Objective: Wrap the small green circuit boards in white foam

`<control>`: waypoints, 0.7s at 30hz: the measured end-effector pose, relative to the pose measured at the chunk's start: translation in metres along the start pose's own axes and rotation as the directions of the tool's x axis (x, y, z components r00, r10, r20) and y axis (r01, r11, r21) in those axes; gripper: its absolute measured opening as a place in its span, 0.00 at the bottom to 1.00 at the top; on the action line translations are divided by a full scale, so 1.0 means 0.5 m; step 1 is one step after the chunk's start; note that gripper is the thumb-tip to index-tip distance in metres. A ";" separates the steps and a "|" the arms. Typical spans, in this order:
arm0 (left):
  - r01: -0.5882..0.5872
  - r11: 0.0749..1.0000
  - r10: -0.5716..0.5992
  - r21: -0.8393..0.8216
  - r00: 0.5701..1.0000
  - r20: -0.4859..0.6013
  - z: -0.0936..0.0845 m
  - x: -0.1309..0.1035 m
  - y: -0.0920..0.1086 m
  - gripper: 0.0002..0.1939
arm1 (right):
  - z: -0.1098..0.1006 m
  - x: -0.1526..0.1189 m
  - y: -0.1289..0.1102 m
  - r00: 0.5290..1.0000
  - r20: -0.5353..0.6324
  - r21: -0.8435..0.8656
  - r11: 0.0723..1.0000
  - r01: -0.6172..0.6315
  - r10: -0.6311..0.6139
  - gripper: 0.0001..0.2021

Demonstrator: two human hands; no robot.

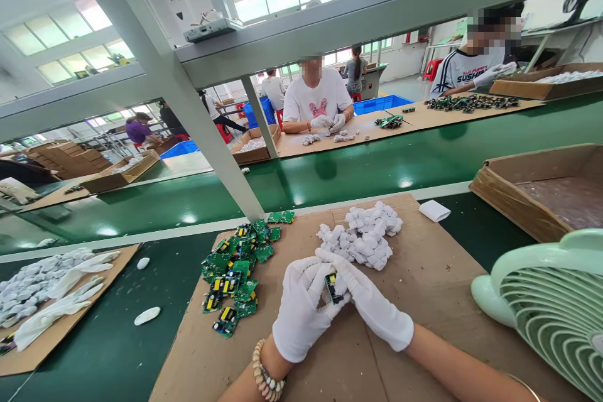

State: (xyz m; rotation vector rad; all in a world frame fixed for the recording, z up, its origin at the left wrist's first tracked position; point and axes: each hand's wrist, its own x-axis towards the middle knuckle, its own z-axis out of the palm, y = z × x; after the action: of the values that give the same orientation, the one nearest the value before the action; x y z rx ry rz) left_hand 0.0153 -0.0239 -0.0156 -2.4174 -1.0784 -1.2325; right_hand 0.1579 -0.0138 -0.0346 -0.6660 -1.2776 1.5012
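Note:
Both my hands wear white gloves and meet over a brown cardboard sheet (pixel 424 276). My left hand (pixel 300 311) and my right hand (pixel 372 304) together grip a small green circuit board (pixel 333 287) with a yellow part, partly wrapped in white foam. A pile of green circuit boards (pixel 235 267) lies just left of my hands. Beyond my fingertips sits a heap of white foam-wrapped pieces (pixel 365 239).
A pale green desk fan (pixel 551 301) stands at the right. An open cardboard box (pixel 541 191) lies behind it. A green conveyor belt (pixel 330 173) runs across. Workers sit opposite, one handling white pieces (pixel 330 122). White gloves (pixel 70 295) lie at the left.

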 end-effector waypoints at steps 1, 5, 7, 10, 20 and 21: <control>-0.003 1.000 0.003 0.016 1.000 0.003 0.000 0.001 0.002 0.16 | -0.002 -0.001 0.005 1.000 0.003 -0.061 0.998 0.031 -0.030 0.23; -0.025 0.997 0.023 0.079 0.999 0.032 -0.003 0.006 0.010 0.12 | -0.006 -0.005 0.024 0.993 0.017 -0.241 0.963 0.119 -0.119 0.24; -0.033 0.993 0.027 0.110 0.998 0.056 -0.004 0.006 0.013 0.11 | -0.005 -0.006 0.026 0.988 0.016 -0.314 0.938 0.150 -0.153 0.25; -0.030 0.993 0.025 0.112 0.999 0.048 -0.003 0.001 0.013 0.11 | -0.003 -0.005 0.016 0.988 0.014 -0.323 0.934 0.149 -0.153 0.26; 0.004 1.000 -0.003 0.006 1.000 -0.028 0.004 -0.010 -0.008 0.22 | 0.019 0.000 -0.023 0.991 0.052 0.177 0.976 -0.131 0.123 0.25; -0.010 1.000 0.011 0.029 1.000 -0.027 0.004 -0.008 -0.008 0.21 | 0.018 -0.002 -0.017 0.995 0.036 0.104 0.990 -0.095 0.092 0.24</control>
State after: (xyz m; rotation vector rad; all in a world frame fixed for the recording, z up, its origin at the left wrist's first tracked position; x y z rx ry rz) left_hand 0.0122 -0.0220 -0.0204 -2.3753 -1.0674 -1.2337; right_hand 0.1534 -0.0187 -0.0241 -0.6435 -1.1956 1.6495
